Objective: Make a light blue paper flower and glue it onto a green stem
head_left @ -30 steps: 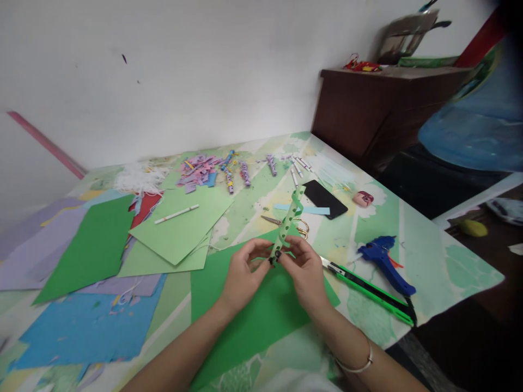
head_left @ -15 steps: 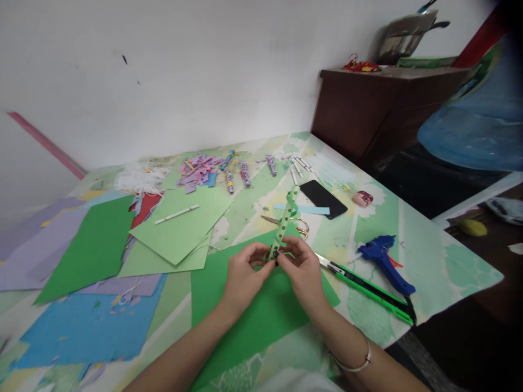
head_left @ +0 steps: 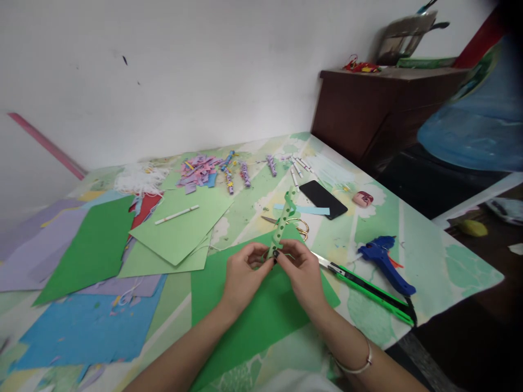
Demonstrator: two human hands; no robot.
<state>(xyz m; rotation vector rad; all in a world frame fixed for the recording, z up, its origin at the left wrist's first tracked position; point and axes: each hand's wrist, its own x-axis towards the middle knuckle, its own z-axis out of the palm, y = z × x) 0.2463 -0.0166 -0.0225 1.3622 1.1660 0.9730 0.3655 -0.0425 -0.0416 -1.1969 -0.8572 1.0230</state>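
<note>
A light green paper tube (head_left: 281,222) with dark green dots stands tilted up and away from me, a darker green strip (head_left: 290,202) curling round its upper part. Its lower end is pinched between the fingers of my left hand (head_left: 247,275) and my right hand (head_left: 300,272). Both thumbs meet near that end, and some fingertips are hidden behind the tube. Beneath my hands lies a dark green paper sheet (head_left: 253,326). Gold-handled scissors (head_left: 303,228) and a pale blue paper strip (head_left: 304,209) lie just beyond the tube.
A green utility knife (head_left: 371,294), blade out, and a blue glue gun (head_left: 386,264) lie to the right. Behind them is a black phone (head_left: 323,198). Coloured sheets (head_left: 90,250) cover the left side. Paper scraps (head_left: 200,171) and small decorated tubes (head_left: 245,174) lie at the back.
The tube's upper end has tipped slightly to the left, and my right hand has shifted a little. My left hand keeps nearly the same place.
</note>
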